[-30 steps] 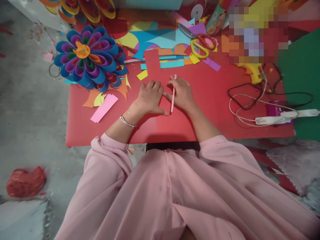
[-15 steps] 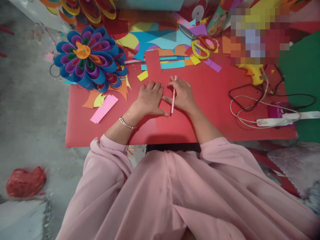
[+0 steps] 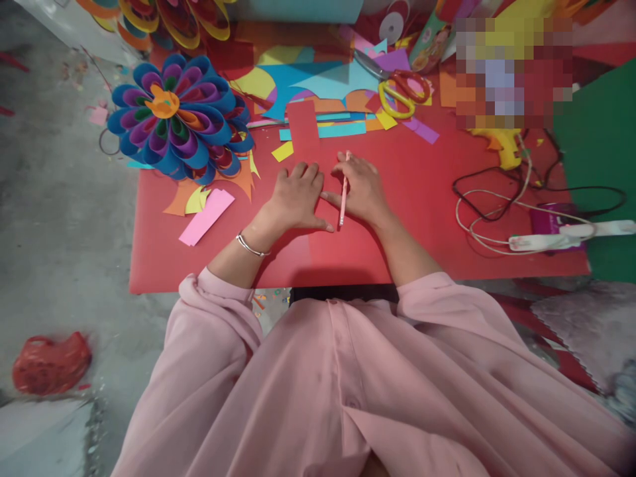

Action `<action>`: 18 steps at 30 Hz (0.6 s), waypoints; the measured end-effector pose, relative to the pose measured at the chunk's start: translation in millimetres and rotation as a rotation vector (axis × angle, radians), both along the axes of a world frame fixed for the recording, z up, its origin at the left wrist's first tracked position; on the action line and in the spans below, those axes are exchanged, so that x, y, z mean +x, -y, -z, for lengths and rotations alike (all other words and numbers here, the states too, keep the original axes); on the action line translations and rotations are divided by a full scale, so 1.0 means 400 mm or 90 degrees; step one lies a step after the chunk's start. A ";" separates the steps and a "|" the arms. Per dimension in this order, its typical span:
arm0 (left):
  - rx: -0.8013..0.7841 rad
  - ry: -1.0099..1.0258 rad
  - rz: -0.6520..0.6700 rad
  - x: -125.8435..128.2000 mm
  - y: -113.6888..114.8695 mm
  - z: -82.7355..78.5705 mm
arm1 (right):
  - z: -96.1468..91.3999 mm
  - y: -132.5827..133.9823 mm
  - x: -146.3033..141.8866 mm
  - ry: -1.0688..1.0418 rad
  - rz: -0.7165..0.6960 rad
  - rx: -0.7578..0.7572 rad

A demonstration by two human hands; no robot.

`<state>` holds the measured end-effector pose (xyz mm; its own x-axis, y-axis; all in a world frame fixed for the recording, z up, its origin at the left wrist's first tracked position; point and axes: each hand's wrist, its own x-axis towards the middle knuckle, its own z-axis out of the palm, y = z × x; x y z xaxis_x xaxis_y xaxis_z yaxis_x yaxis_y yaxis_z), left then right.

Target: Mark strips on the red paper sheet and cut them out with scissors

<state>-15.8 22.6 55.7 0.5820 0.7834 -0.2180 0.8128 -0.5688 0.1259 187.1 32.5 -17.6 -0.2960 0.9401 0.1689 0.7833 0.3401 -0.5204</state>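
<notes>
My left hand lies flat, fingers spread, pressing down a long red paper strip on the red table. My right hand is closed round a pink pencil, its tip down on the red paper close to my left thumb. The two hands almost touch. A silver bangle sits on my left wrist.
A large blue-and-purple paper flower stands at the left. Paper scraps and red-and-yellow scissors lie at the back. A yellow glue gun, tangled cords and a white power strip are at the right. A pink strip lies near left.
</notes>
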 end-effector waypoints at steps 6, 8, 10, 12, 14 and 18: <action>-0.009 -0.012 -0.004 0.001 0.000 -0.005 | -0.007 0.002 -0.003 -0.001 0.006 0.005; -0.015 -0.010 -0.006 0.000 0.000 -0.005 | -0.007 0.002 -0.003 0.000 0.009 0.007; -0.024 -0.008 -0.009 0.000 0.000 -0.005 | -0.007 0.002 -0.003 0.001 0.009 0.008; -0.033 -0.006 -0.010 0.000 0.000 -0.003 | -0.007 0.002 -0.003 0.001 0.008 0.008; -0.038 -0.005 -0.009 -0.001 -0.001 0.000 | -0.007 0.003 -0.002 0.000 0.008 0.007; -0.043 -0.003 -0.009 -0.002 -0.002 0.008 | -0.008 0.003 -0.003 -0.004 0.011 0.000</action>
<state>-16.6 23.6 52.3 0.5698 0.7750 -0.2734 0.8214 -0.5473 0.1603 186.0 31.3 -14.5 -0.2789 0.9449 0.1714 0.7857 0.3271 -0.5251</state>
